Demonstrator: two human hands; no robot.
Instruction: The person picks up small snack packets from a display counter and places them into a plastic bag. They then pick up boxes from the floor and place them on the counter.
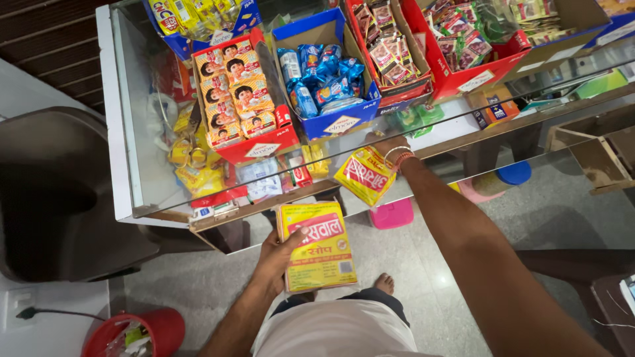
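Note:
My left hand [276, 254] grips a stack of yellow packets with red labels [319, 246], held flat below the counter's near edge. My right hand [387, 147] reaches in under the glass top of the counter [132, 119] and holds one more yellow and red packet [366, 174], tilted, on the shelf below the glass. Bangles and a thread circle that wrist. The fingers of my right hand are partly hidden behind the packet and by glare on the glass.
On the glass stand open cartons: a red one of biscuit packs [237, 86], a blue one of blue packs [323, 76], red ones of sachets [456, 36]. A red bucket [135, 334] sits on the floor at left, a pink box [391, 214] under the counter. A dark chair [59, 192] stands left.

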